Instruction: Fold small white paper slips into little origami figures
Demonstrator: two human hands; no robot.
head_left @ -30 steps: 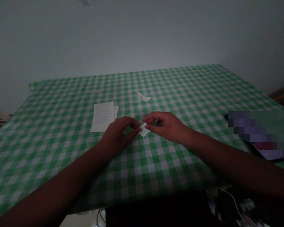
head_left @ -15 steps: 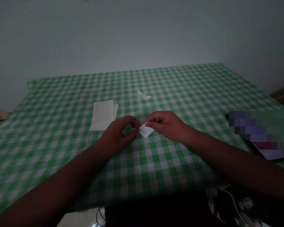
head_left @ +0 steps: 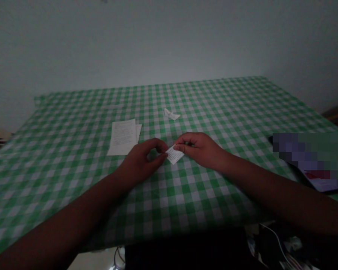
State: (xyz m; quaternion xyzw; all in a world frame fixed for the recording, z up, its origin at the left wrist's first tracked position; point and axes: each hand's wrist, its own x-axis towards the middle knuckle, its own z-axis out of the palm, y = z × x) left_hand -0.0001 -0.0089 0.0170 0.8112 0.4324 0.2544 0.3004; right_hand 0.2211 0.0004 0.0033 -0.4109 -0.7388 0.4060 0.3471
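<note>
A small folded piece of white printed paper is held just above the green and white checked tablecloth, near the middle of the table. My left hand pinches its left edge with thumb and forefinger. My right hand pinches its right side, fingers curled in. Both hands meet over the paper.
A stack of white printed sheets lies left of my hands. A small folded paper shape sits farther back. A blurred dark object lies at the table's right edge. Cables hang below the front edge.
The small paper has turned slightly and shows more of its face between my fingers. Both hands stay almost where they were.
</note>
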